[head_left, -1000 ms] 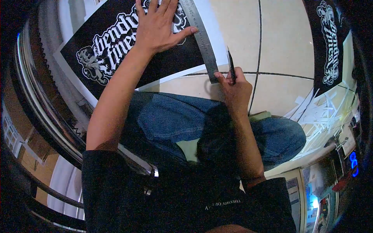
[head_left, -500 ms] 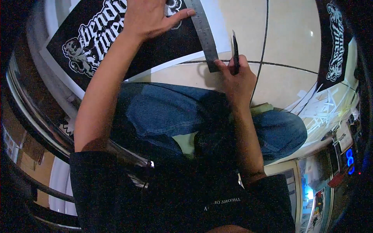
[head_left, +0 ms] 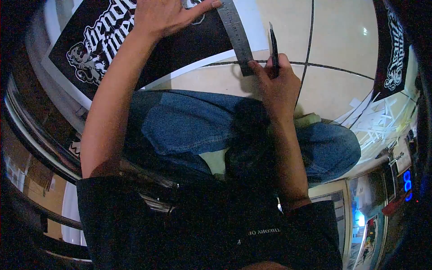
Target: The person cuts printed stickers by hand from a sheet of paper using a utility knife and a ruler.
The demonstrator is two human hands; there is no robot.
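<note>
A black printed sheet (head_left: 180, 63) with white gothic lettering and a lion figure lies on the floor, bordered by white. Along its right side runs a steel ruler (head_left: 236, 38), its near end past the sheet's edge. My left hand (head_left: 164, 15) rests on the print, thumb stretched out onto the ruler; its other fingertips are cut off by the top of the view. In my right hand (head_left: 281, 85) is a slim black cutter knife (head_left: 274, 51), blade pointing away from me. The right thumb touches or nearly touches the ruler's near end.
Another black printed sheet (head_left: 390, 58) lies at the far right. Below it is a heap of white paper offcuts (head_left: 382, 119). My crossed legs in jeans (head_left: 189, 121) are close to the sheet. Pale floor tiles (head_left: 339, 36) with dark joints lie between the two prints.
The whole view has shifted slightly, with the sheet, ruler and both hands now higher in it. Both hands keep nearly the same pose, and the knife is still held upright.
</note>
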